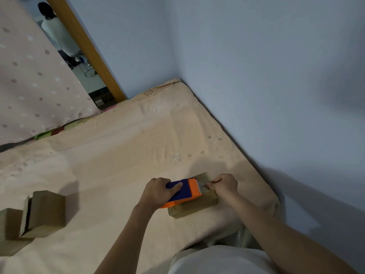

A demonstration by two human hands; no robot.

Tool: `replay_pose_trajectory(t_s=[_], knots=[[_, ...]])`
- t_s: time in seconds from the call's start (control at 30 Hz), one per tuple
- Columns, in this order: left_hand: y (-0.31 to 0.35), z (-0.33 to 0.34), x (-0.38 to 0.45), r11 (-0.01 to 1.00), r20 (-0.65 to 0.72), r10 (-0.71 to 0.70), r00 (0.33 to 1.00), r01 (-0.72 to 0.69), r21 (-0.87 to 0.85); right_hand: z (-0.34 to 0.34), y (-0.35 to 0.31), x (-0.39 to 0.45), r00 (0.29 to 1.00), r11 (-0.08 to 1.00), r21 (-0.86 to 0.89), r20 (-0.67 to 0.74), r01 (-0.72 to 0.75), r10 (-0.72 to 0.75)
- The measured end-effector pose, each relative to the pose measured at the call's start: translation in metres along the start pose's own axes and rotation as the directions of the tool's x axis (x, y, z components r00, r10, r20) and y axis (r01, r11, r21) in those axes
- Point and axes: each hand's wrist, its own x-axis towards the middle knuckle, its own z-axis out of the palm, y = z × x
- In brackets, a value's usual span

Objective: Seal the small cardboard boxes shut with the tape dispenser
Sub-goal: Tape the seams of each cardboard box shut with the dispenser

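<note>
Cardboard box in hand: a small cardboard box (192,202) is set on the bed (110,165), near its right edge and close to the wearer's body.
Left hand: the left hand (158,191) is wrapped round the blue body of the tape dispenser (182,191), thumb laid across the top; the fingers are clenched on it.
Dispenser position: the orange front end is pressed onto the top of the box, facing right.
Right hand: the right hand (223,185) is curled at the far right end of the box top, just beside the orange end; its fingers appear to pinch the tape end down, though the tape itself is too faint to make out.
Step in hand: a strip is judged to be started or anchored across the top seam of this box.
Next move: the dispenser probably needs to be drawn leftward along the seam under steady downward pressure while the free end is kept pinned, then tilted so the tape is cut.
Waiting boxes: two more cardboard boxes (44,213) are seen well apart at the left of the bed, one with an open flap, so sealing is judged to be far from finished.
Beyond: a dotted pink quilt (35,82) and a blue wall (256,66) are seen, and a wooden door frame (85,48) with another person (57,30) past it.
</note>
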Motion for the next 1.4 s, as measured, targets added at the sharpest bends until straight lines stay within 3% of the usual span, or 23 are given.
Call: replay_pose_trajectory(t_s=[0.23,0.37,0.77,0.87,0.97,1.07,1.13,1.23,1.4], knots=[[0.004,-0.007,-0.001,1.0,0.076,0.009,0.997,-0.01,0.01,0.001,-0.003,0.003,0.999,0.998,-0.027,0.008,-0.048,0.048],[-0.004,-0.013,-0.003,0.999,0.05,-0.012,0.999,0.009,0.049,0.002,-0.001,0.006,0.998,0.997,-0.03,-0.01,-0.068,0.067],[-0.033,-0.01,-0.004,0.98,0.061,-0.085,0.994,0.073,0.184,0.005,0.006,-0.001,0.995,0.994,-0.072,-0.044,0.083,-0.086],[-0.029,-0.011,0.0,0.969,0.062,-0.098,0.993,0.081,0.235,0.005,0.009,-0.015,0.972,0.975,-0.083,-0.094,0.208,-0.215],[-0.024,-0.013,0.006,0.958,0.068,-0.091,0.993,0.069,0.28,0.016,0.013,-0.03,0.872,0.851,-0.304,-0.105,0.429,-0.477],[-0.024,-0.014,0.007,0.953,0.08,-0.111,0.991,0.083,0.293,0.042,0.022,-0.039,0.712,0.562,-0.515,0.144,0.648,-0.688],[-0.023,-0.013,0.006,0.952,0.073,-0.121,0.99,0.095,0.291,0.055,0.033,-0.037,0.667,0.394,-0.621,0.292,0.677,-0.685],[-0.024,-0.012,0.003,0.957,0.073,-0.128,0.989,0.104,0.273,0.061,0.041,-0.036,0.699,0.3,-0.702,0.387,0.646,-0.601],[-0.025,-0.012,0.001,0.963,0.067,-0.131,0.989,0.111,0.245,0.068,0.044,-0.03,0.733,0.338,-0.698,0.395,0.631,-0.553]])
